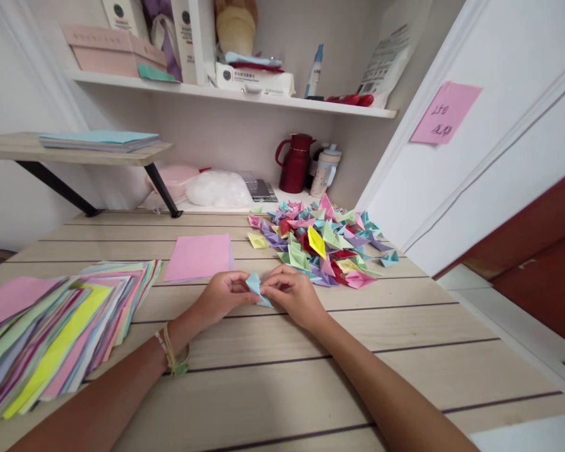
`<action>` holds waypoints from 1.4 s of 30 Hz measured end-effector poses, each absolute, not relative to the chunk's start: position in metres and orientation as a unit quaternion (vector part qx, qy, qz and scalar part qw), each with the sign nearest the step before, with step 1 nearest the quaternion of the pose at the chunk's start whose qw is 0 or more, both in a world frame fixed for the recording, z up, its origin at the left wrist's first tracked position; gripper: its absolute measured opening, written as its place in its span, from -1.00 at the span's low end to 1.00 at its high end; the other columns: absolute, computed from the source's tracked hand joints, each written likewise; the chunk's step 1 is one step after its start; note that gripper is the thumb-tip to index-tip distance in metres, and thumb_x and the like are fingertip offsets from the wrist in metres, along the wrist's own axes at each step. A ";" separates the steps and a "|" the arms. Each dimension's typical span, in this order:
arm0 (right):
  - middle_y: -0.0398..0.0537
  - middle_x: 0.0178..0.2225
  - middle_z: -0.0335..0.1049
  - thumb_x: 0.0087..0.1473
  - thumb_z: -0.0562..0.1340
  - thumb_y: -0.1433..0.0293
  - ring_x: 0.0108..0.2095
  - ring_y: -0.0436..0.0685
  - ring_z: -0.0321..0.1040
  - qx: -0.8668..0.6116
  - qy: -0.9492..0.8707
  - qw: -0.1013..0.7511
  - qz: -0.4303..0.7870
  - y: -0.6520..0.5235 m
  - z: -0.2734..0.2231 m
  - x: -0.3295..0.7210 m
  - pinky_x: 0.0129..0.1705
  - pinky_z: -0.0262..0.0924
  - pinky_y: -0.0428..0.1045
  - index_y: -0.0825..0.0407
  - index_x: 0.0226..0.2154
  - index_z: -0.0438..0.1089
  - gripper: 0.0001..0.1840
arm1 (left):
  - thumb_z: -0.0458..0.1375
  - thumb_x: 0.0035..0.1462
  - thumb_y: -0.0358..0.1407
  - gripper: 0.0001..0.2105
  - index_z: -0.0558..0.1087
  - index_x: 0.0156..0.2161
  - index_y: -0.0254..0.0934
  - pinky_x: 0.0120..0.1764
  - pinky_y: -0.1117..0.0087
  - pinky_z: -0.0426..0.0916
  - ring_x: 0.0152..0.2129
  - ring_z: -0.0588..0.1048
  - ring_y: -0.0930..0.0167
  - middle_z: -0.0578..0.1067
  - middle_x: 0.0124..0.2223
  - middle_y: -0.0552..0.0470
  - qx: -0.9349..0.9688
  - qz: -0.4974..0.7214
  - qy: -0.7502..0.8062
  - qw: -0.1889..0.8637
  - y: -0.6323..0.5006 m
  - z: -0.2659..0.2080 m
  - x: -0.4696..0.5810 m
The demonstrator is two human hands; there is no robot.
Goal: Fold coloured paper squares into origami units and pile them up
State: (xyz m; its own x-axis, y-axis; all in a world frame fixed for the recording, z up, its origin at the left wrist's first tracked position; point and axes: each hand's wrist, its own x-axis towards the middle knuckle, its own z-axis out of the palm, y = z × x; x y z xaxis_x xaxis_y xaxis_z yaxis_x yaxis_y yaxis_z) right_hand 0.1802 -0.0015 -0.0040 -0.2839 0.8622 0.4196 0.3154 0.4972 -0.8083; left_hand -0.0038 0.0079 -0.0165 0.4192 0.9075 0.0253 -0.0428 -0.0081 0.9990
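Observation:
Between my two hands is a small folded light-blue paper [253, 284], held just above the table. My left hand [223, 293] pinches its left side between thumb and fingers. On the other side, the thumb and fingers of my right hand [292, 294] close on its right edge. Part of the paper is hidden behind my fingertips. Just beyond my right hand lies a heap of folded paper boats [330, 235] in many colours. A small stack of pink paper sheets [200, 256] lies beyond my left hand.
Fanned coloured paper sheets [70, 333] cover the table's left side. A raised wooden stand [122, 157] on black legs carries more paper [98, 139]. At the back stand a red jug [295, 164] and a pale cup [324, 172]. A pink note [446, 113] hangs on the right wall.

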 end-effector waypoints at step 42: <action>-0.03 -0.33 0.49 0.05 0.15 0.26 -0.47 0.11 0.33 -0.598 -0.642 0.479 -0.001 0.022 0.007 0.232 -0.42 0.13 -0.01 -0.02 -0.25 0.47 -0.74 | 0.18 -0.03 -0.19 -0.55 0.38 0.00 -0.30 0.08 0.11 0.11 0.07 0.25 0.09 0.37 0.08 -0.22 0.771 0.325 0.546 -0.044 0.019 -0.006 -0.040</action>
State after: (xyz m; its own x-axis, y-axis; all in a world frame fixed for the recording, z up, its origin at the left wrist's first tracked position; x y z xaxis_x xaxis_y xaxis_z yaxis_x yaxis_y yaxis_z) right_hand 0.2321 0.0220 0.0067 0.1749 0.7669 0.6175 0.7694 0.2849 -0.5717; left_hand -0.0399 0.0194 -0.0061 0.1919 0.8132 0.5494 0.8701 -0.4000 0.2881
